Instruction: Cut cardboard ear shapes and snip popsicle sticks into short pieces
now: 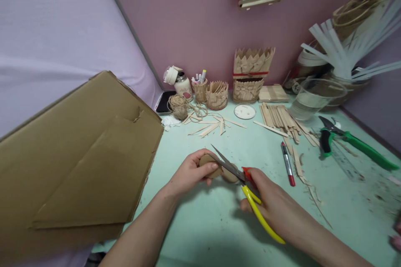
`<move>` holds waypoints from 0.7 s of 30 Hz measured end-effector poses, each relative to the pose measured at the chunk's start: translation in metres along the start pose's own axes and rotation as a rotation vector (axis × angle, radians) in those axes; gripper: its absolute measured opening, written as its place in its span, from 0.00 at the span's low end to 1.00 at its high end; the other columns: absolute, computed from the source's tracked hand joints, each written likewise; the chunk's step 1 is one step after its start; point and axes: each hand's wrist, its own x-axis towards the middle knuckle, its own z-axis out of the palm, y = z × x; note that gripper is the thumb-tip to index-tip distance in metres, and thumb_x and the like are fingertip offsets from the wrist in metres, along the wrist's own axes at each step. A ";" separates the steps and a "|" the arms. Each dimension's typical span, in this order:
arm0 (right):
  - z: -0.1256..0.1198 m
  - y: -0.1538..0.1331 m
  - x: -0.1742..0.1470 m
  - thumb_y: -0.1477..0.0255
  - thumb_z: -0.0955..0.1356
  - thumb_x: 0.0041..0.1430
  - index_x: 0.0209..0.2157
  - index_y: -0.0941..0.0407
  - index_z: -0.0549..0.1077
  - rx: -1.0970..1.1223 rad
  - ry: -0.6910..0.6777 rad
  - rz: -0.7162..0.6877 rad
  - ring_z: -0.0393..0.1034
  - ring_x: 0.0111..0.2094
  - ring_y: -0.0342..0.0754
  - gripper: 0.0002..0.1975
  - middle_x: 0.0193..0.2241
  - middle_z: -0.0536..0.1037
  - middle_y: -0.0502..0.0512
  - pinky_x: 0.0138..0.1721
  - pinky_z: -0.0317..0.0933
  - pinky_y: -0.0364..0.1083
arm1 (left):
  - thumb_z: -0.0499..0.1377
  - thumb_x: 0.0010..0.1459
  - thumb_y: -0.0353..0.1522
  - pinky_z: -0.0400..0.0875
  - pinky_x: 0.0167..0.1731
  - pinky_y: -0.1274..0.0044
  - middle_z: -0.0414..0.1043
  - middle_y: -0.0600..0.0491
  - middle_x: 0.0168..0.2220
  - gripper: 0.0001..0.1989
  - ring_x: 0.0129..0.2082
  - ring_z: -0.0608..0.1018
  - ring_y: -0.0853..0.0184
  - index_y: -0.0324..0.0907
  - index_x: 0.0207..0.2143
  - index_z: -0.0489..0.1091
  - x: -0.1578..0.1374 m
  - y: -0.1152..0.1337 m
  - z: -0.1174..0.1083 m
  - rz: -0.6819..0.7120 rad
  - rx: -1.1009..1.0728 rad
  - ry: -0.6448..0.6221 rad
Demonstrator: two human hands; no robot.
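Note:
My left hand pinches a small rounded piece of brown cardboard between thumb and fingers. In my right hand is a pair of scissors with a red and a yellow handle. Its blades are parted, pointing left, and lie at the held cardboard; whether they bite into it I cannot tell. A second round cardboard piece shows just behind the scissors, partly covered by the blades.
A large cardboard sheet leans at the left. Behind the hands are twine, wooden sticks, a small white dish and stick-covered cups. A red marker and green-handled pruning shears lie at the right.

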 end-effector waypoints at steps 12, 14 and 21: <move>0.000 -0.005 -0.004 0.66 0.68 0.52 0.42 0.51 0.63 -0.011 -0.022 -0.007 0.69 0.38 0.52 0.16 0.41 0.74 0.53 0.36 0.59 0.47 | 0.62 0.55 0.38 0.63 0.23 0.81 0.69 0.55 0.26 0.13 0.22 0.68 0.74 0.39 0.35 0.66 0.002 -0.007 0.003 0.062 -0.039 -0.051; 0.000 -0.005 -0.004 0.66 0.68 0.52 0.40 0.51 0.62 -0.028 -0.027 0.004 0.69 0.34 0.51 0.14 0.38 0.75 0.52 0.33 0.58 0.46 | 0.62 0.56 0.38 0.63 0.23 0.81 0.68 0.55 0.26 0.12 0.22 0.68 0.74 0.39 0.35 0.66 0.002 -0.009 0.003 0.069 -0.046 -0.049; 0.002 -0.005 -0.004 0.67 0.66 0.55 0.33 0.50 0.58 -0.061 -0.071 0.054 0.68 0.29 0.49 0.09 0.30 0.78 0.48 0.29 0.54 0.44 | 0.61 0.57 0.38 0.62 0.24 0.81 0.69 0.56 0.26 0.12 0.22 0.67 0.75 0.39 0.35 0.66 0.002 -0.009 0.005 0.076 -0.039 -0.038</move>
